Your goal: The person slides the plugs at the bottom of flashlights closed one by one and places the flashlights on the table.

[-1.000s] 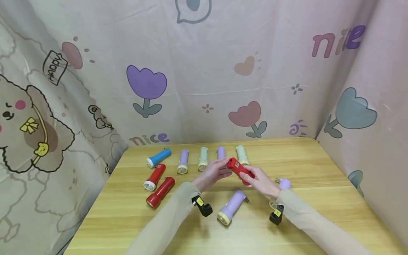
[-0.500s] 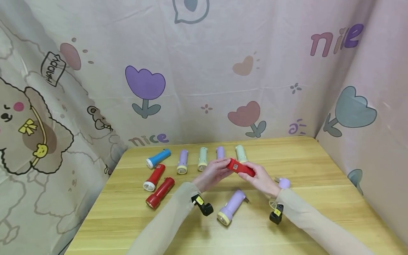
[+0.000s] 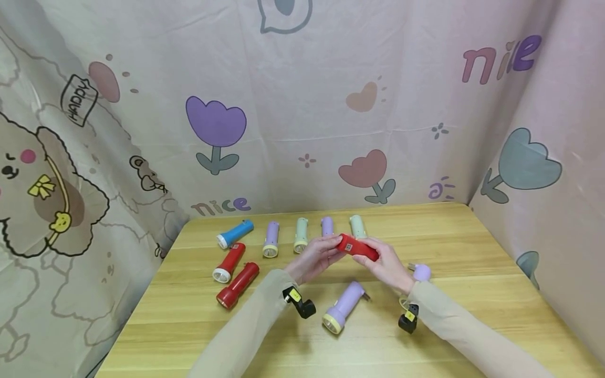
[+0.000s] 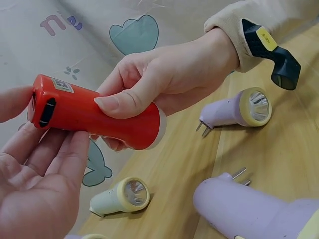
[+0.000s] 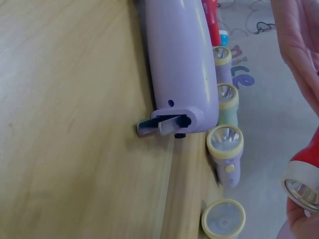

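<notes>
Between right grip (image 3: 389, 266) and left grip (image 3: 314, 260), both holding it, slants a red flashlight (image 3: 357, 248).

I can read "nice" twice on the back curtain (image 3: 302, 68): low toward the left, and high at the right, where a fold partly hides the "c". The sign (image 3: 79, 101) on the left curtain (image 3: 28, 294) says "HAPPY". The red flashlight (image 3: 361, 250) bears a sticker (image 4: 62, 85); its print is too small for me.

Flashlights (image 3: 346, 304) on table (image 3: 454, 236), held flashlight (image 3: 357, 248) above, curtain (image 3: 302, 89) behind
</notes>
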A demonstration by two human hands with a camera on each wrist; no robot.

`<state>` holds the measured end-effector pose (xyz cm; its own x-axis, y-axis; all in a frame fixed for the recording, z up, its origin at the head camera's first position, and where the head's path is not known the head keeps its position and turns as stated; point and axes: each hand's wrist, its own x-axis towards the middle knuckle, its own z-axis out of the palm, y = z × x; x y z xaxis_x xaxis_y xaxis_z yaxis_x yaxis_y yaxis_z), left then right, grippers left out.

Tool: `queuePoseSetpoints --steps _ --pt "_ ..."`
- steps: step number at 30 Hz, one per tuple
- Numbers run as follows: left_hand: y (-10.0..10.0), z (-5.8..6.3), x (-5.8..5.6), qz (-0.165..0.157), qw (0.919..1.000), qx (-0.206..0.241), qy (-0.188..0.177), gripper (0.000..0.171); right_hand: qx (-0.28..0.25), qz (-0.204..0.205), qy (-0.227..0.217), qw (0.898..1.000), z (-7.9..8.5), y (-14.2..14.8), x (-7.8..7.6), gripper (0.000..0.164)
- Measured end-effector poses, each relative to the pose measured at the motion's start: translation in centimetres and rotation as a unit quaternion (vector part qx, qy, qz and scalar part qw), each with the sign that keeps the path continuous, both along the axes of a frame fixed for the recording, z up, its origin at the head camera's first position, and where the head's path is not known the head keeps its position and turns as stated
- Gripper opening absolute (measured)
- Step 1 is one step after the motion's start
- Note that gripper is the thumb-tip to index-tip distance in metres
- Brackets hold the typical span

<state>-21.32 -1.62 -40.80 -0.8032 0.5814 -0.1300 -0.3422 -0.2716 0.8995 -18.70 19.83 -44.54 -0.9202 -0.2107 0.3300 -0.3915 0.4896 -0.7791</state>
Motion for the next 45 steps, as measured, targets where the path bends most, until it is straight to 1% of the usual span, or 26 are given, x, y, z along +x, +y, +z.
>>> queuePoseSetpoints --steps 6,9,13,19,24,31,35,40,45 --pt "0.0 -0.1 -0.1 0.012 0.9997 0.011 -0.016 0.046 0.0 -0.006 0.016 1.0 -0.1 -0.2 -0.2 0.038" --pt "-0.1 -0.3 -0.1 0.006 0.9994 0.018 -0.029 0.046 0.004 -0.007 0.017 1.0 -0.1 -0.2 -0.2 0.038" --pt "-0.3 -0.4 -0.2 -0.001 0.9991 0.014 -0.039 0.046 0.011 -0.004 0.017 1.0 0.0 -0.3 -0.1 0.037" --pt "-0.3 0.0 -0.3 -0.003 0.9994 0.005 -0.034 0.048 0.002 0.002 0.022 1.0 0.5 -0.3 0.1 0.037" --pt "-0.3 0.1 -0.4 -0.006 0.9995 -0.003 -0.031 0.048 0.009 0.003 0.028 1.0 0.7 -0.3 0.2 0.036" --pt "-0.2 -0.3 -0.5 -0.006 0.9996 -0.018 -0.021 0.045 0.009 0.007 0.01 1.0 0.7 -0.2 0.5 0.033" --pt "0.1 -0.4 -0.5 -0.002 0.9994 -0.031 -0.015 0.044 0.01 0.012 0.002 1.0 0.4 0.1 0.6 0.034" --pt "0.4 -0.6 -0.4 0.0 0.9977 -0.066 0.013 0.043 0.028 0.011 -0.006 1.0 -0.1 0.5 0.7 0.037" --pt "0.7 -0.8 -0.4 0.006 0.994 -0.1 0.045 0.043 0.036 0.019 -0.023 0.999 -0.2 0.8 0.9 0.043"
